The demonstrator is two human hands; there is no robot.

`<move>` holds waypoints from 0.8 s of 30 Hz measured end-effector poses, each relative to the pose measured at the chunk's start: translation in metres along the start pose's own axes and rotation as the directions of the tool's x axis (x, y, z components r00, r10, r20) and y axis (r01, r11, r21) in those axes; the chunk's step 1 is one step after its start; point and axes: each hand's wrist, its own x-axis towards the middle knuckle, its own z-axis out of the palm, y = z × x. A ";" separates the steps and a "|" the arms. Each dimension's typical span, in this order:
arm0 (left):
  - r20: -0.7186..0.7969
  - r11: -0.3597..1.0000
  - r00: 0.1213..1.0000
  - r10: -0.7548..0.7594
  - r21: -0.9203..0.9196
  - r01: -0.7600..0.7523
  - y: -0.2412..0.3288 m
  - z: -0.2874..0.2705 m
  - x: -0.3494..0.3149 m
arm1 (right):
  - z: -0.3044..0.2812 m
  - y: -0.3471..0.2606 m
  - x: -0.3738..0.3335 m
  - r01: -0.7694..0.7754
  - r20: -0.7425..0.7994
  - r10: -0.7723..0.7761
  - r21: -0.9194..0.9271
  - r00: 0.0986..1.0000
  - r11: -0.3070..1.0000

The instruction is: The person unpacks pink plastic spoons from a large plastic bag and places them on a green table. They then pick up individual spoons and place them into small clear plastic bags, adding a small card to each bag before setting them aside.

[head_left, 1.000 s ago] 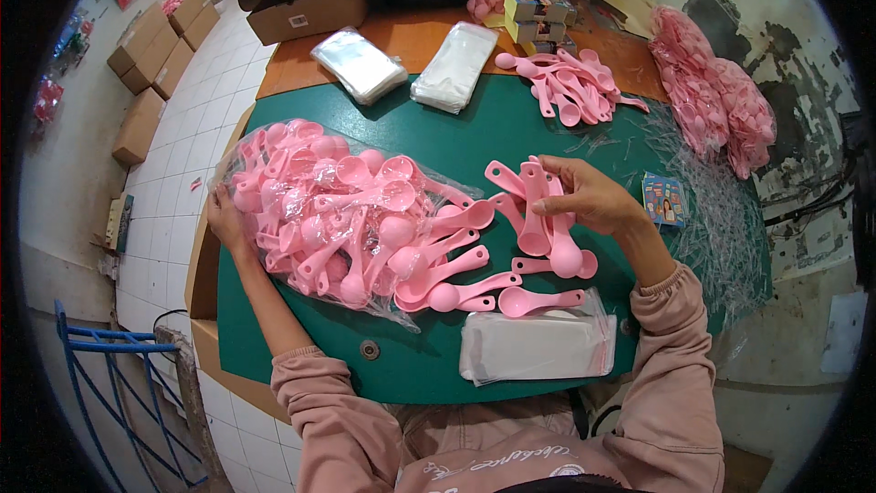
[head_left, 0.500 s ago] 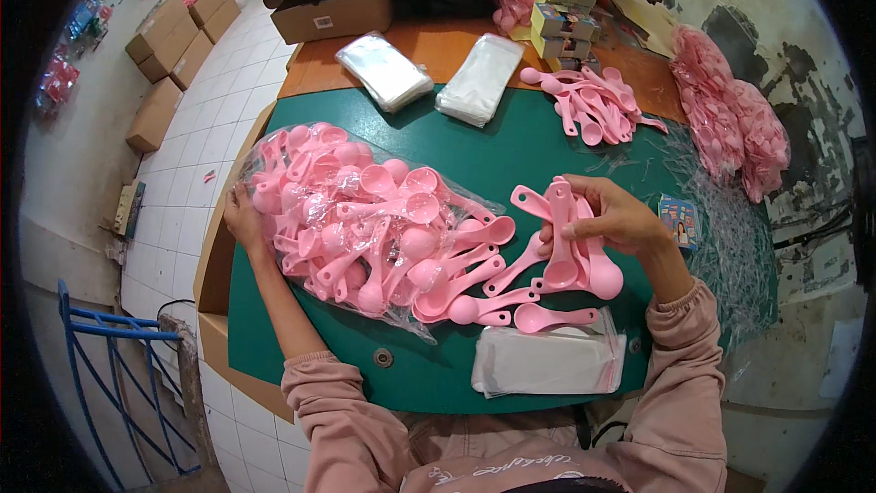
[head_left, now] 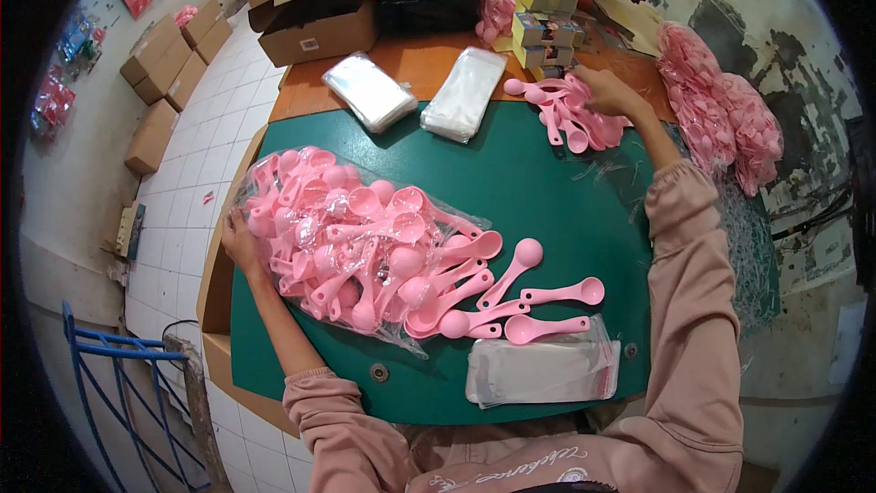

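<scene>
A clear plastic bag [head_left: 356,237] full of pink measuring spoons lies on the left of the green tabletop, its mouth toward the right. My left hand [head_left: 239,239] grips the bag's left edge, fingers partly hidden behind it. Far right, my right hand [head_left: 610,91] is at a pile of pink measuring spoons [head_left: 555,119], its fingers closed around some of them; the fingertips are partly covered. Several loose spoons spill from the bag's mouth, including one measuring spoon [head_left: 566,292] lying apart. Below them sits a stack of clear plastic sleeves [head_left: 538,372].
Two stacks of clear sleeves [head_left: 370,91] lie farther back. Behind them stand an open cardboard box [head_left: 319,32] and stacked printed cards [head_left: 545,32]. Pink-filled plastic bags [head_left: 721,110] rest against the right wall, above crumpled clear plastic strips [head_left: 744,246].
My right hand has carried several spoons from beside the bag to the far-right pile. One spoon now lies alone near the sleeves. My left hand stays on the bag.
</scene>
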 end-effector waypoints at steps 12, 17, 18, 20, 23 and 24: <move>0.021 1.000 1.000 -0.014 0.014 0.014 -0.016 -0.003 0.014 | 0.074 -0.118 -0.166 0.721 0.203 -0.733 0.144 0.649 0.678; -0.002 0.999 1.000 -0.027 -0.038 0.027 -0.014 -0.001 0.013 | 0.077 -0.120 -0.170 0.741 0.137 -0.730 -0.057 0.670 0.669; -0.001 0.999 1.000 -0.028 -0.040 0.028 -0.014 -0.001 0.012 | 0.080 -0.117 -0.170 0.730 0.156 -0.714 -0.108 0.682 0.674; 0.028 0.989 0.999 -0.035 -0.141 0.039 -0.013 0.001 0.010 | 0.088 -0.112 -0.168 0.703 0.164 -0.686 -0.097 0.709 0.704; 0.010 1.000 1.000 -0.027 -0.012 0.027 -0.003 0.002 0.004 | 0.095 -0.103 -0.162 0.660 0.196 -0.635 -0.109 0.747 0.744; 0.009 0.999 1.000 -0.030 -0.014 0.030 -0.002 0.002 0.004 | 0.095 -0.100 -0.161 0.639 0.214 -0.608 -0.135 0.765 0.757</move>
